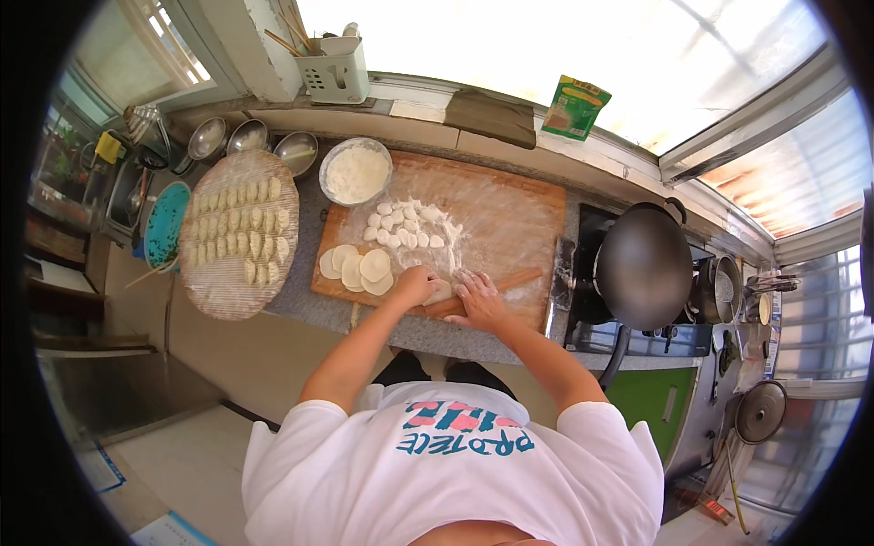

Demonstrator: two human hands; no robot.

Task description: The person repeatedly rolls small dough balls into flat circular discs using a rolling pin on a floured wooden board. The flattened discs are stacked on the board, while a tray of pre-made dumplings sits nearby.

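On a floured wooden board [519, 209], my left hand [417, 286] pinches the edge of a dough wrapper [439, 292]. My right hand [481, 300] lies over a wooden rolling pin [519, 279], its fingers draped across the pin beside the wrapper. The pin slants along the board's near edge. Left of my left hand, several rolled wrappers [375, 266] overlap in a pile. Beyond my hands, small flattened dough pieces [410, 238] sit in loose flour.
Several rows of dumplings cover a round tray [214, 287] at left. A bowl of flour [358, 173] stands at the board's far left corner. Metal bowls [248, 136] and a turquoise basin [164, 227] are farther left. A dark wok [645, 264] sits on the stove at right.
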